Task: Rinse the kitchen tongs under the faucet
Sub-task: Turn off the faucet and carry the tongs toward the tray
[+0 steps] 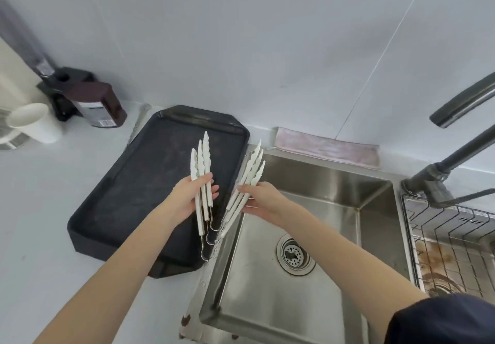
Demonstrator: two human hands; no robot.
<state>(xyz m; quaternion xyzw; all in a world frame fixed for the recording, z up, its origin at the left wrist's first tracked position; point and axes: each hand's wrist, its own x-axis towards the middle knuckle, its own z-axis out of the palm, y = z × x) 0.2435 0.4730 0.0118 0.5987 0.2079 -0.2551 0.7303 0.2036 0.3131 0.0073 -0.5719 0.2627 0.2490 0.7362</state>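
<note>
My left hand point(184, 196) holds a bundle of white kitchen tongs point(201, 161) over the black tray point(128, 191), tips pointing away and wire loops hanging down. A second bundle of white tongs point(253, 168) is gripped by my right hand point(263, 199) above the left rim of the steel sink point(334, 183). The dark faucet point(460, 105) stands at the far right, its spout well away from both bundles. No water is visible running.
A pink cloth point(329, 148) lies along the wall behind the sink. A wire rack point(452, 239) sits to the right. On the left counter stand a white cup point(33, 122) and a dark bottle point(96, 102). The drain strainer point(293, 255) is in the basin.
</note>
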